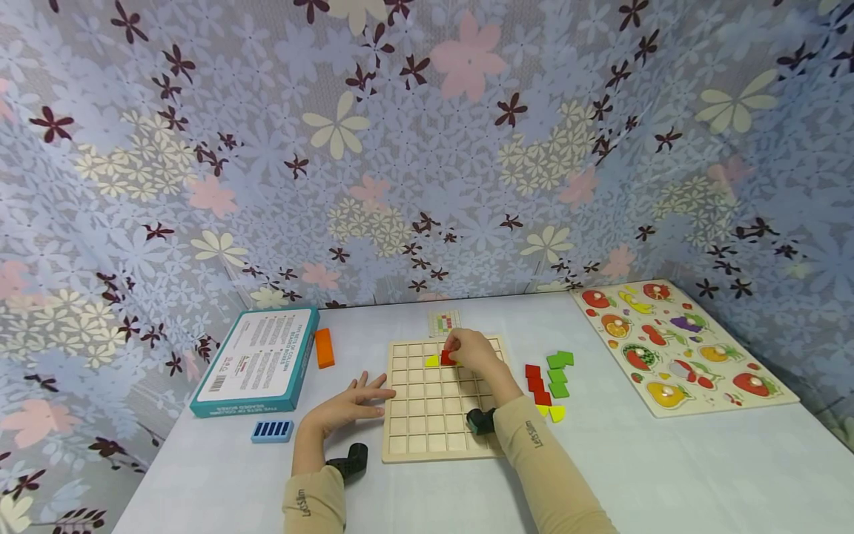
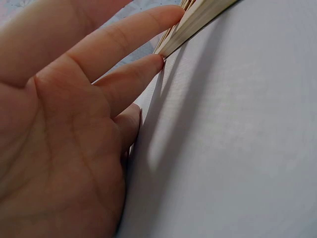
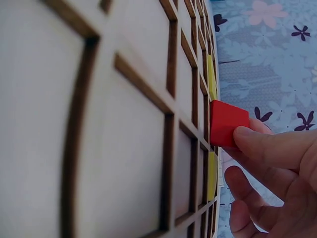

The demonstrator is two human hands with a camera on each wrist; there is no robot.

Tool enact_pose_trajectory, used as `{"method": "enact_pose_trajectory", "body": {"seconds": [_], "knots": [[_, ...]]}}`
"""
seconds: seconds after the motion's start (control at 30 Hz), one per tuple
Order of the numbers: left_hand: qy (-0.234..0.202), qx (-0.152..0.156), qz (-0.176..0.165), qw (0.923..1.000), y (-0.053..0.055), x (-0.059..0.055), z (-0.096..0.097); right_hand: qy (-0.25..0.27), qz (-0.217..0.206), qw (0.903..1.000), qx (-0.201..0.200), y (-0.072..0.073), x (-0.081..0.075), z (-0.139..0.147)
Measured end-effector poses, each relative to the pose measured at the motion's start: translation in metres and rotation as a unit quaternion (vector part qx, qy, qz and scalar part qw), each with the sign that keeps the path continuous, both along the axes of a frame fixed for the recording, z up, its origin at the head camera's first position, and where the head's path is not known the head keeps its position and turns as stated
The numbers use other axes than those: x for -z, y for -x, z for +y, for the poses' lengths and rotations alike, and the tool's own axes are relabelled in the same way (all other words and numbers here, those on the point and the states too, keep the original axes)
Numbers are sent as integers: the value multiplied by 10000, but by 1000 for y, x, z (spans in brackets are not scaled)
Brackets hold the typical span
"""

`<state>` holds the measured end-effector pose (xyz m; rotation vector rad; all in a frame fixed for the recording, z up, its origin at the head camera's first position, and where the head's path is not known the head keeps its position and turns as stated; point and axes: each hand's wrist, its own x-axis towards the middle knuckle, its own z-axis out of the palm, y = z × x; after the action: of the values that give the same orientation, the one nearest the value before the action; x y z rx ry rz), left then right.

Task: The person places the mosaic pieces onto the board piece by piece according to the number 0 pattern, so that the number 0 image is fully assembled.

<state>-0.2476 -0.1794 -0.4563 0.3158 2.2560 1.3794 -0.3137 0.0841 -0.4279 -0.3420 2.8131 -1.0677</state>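
A square wooden grid board (image 1: 416, 425) lies on the table in the head view. My right hand (image 1: 474, 351) pinches a red square tile (image 3: 229, 124) between thumb and finger, one edge of it right at a cell near the board's far side. In the right wrist view, yellow tiles sit in cells on either side, one yellow tile (image 3: 212, 79) above and another yellow tile (image 3: 212, 174) below. My left hand (image 1: 348, 406) has its fingers extended, with fingertips touching the board's left edge; the left wrist view shows them against its wooden side.
Loose red tiles (image 1: 535, 384), green tiles (image 1: 557, 374) and yellow tiles (image 1: 557, 414) lie right of the board. A small pattern card (image 1: 437, 324) lies behind it. Leftward are a teal box (image 1: 247, 406), an orange block (image 1: 324, 348) and a blue slotted block (image 1: 272, 432). A fruit puzzle board (image 1: 674, 348) lies far right.
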Motion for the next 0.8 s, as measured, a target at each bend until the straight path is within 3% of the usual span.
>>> {"method": "enact_pose_trajectory", "body": {"seconds": [0.5,0.8], "knots": [[-58,40,-32,10000,0,-1,1,-441,144,9989,-18,2,-4,1],[-80,31,-19,10000,0,-2,0,-591,-91,9981,-125,2,-8,2]]}}
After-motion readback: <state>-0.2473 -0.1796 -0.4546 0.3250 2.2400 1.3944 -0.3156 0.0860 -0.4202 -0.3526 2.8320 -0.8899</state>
